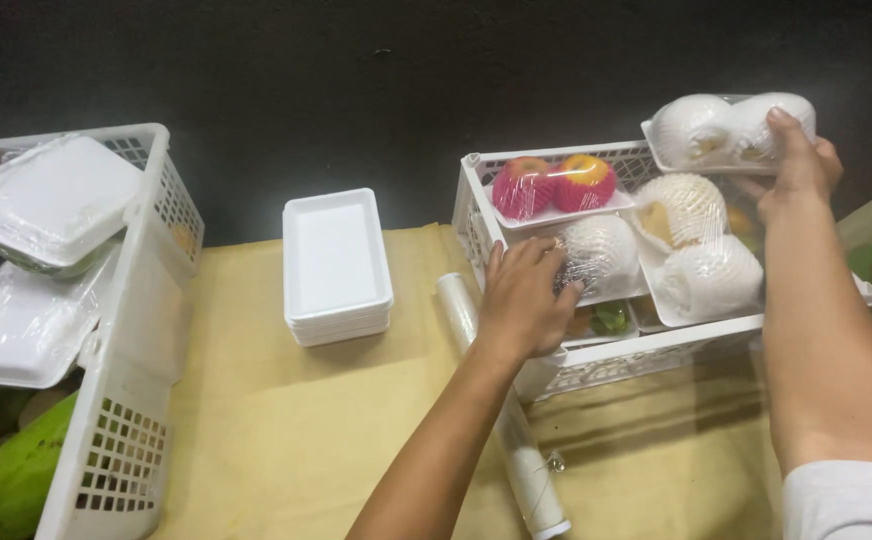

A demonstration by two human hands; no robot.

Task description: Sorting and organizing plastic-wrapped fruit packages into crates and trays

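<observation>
Far left there's one white basket (131,330), tipped a bit, with two white foam trays (51,200) wrapped in film stacked in it, and a big green fruit (16,475) poking out below. Next comes one stack of empty foam trays (336,262) sitting alone on the tan paper (276,420) that covers the table. Then one roll of cling film (501,410), lying from the second basket's corner down toward the bottom edge.

The left hand (526,300) is reaching into the second basket (656,350), fingers spread and pressing down on a wrapped tray with one netted fruit (601,255), touching it rather than clenched round it. Inside that basket I count three wrapped trays: one with two red apples (554,185), the one under the hand, and one with two white-netted fruits (701,245). A bit of green fruit shows underneath.

The right hand (796,170) holds a fourth tray (726,130), two netted fruits in it, gripped at its right end just above the basket's far corner.

Behind everything is a dark wall (406,70).
</observation>
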